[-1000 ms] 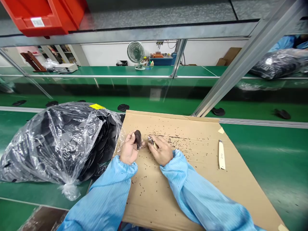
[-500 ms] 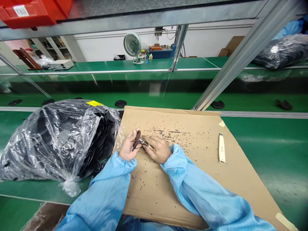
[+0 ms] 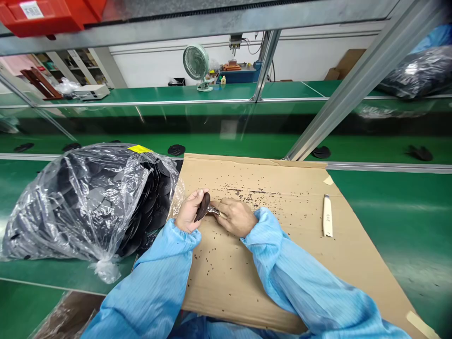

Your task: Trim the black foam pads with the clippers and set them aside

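My left hand [image 3: 189, 211] is closed on a thin, dark round disc [image 3: 202, 207], pinched upright and tilted between thumb and fingers. My right hand [image 3: 237, 217] wraps round small shiny metal clippers [image 3: 213, 210]; their tip is at the disc's right edge, and the fingers cover most of their body. Both hands are just above a brown cardboard sheet [image 3: 282, 273] strewn with tiny black bits [image 3: 259, 192]. By my left forearm, a clear plastic bag [image 3: 70, 207] lies on its side, full of similar black discs [image 3: 155, 197] that show at its open end.
A cream-handled knife [image 3: 327, 216] lies on the cardboard's right side. Black discs [image 3: 176, 149] rest on the green surface behind. A metal post [image 3: 339, 94] slants up on the right. Overhead runs a shelf with a red bin [image 3: 52, 16]. A fan [image 3: 196, 63] stands farther back.
The disc has turned so that more of its flat face shows. My right hand has moved slightly right with the clippers. The whole view has shifted a little.
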`<state>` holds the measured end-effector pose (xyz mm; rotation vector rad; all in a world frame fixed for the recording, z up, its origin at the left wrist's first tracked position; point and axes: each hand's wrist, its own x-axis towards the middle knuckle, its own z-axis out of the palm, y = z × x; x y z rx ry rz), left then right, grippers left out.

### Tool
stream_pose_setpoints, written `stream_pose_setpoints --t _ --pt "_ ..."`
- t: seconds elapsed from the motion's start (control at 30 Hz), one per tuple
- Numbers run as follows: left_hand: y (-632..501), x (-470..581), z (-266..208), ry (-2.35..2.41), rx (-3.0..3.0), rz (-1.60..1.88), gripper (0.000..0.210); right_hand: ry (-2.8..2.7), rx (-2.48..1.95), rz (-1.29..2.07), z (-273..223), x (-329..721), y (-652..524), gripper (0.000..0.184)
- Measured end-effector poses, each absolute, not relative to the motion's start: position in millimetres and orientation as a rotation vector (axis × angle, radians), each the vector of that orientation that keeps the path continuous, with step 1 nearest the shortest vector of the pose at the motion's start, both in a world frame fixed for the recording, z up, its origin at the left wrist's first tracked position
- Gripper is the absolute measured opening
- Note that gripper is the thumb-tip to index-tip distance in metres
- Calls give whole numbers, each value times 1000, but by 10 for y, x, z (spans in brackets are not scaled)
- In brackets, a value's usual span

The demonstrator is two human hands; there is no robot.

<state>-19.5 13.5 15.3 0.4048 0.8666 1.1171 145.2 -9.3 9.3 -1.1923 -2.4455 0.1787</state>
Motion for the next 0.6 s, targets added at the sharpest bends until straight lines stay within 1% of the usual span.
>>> stream_pose_setpoints --t 0.17,0.3,0.37,0.47,0.53,0.6 --pt "150 -200 101 871 398 1135 24 -2510 -1291 219 140 1436 -105 44" --pt "169 -186 80 836 404 1154 29 -2456 -1306 294 112 1422 -101 45" --pt "171 -167 77 806 397 1170 34 -2336 -1274 332 62 1440 -83 40" --pt "167 -142 65 762 414 1191 42 -1997 -1282 311 -7 1507 -20 32" --pt "168 -136 54 733 434 1185 46 -1760 -1326 248 14 1549 43 31" --pt "174 -136 47 692 452 1153 49 -1646 -1351 178 135 1544 103 32"
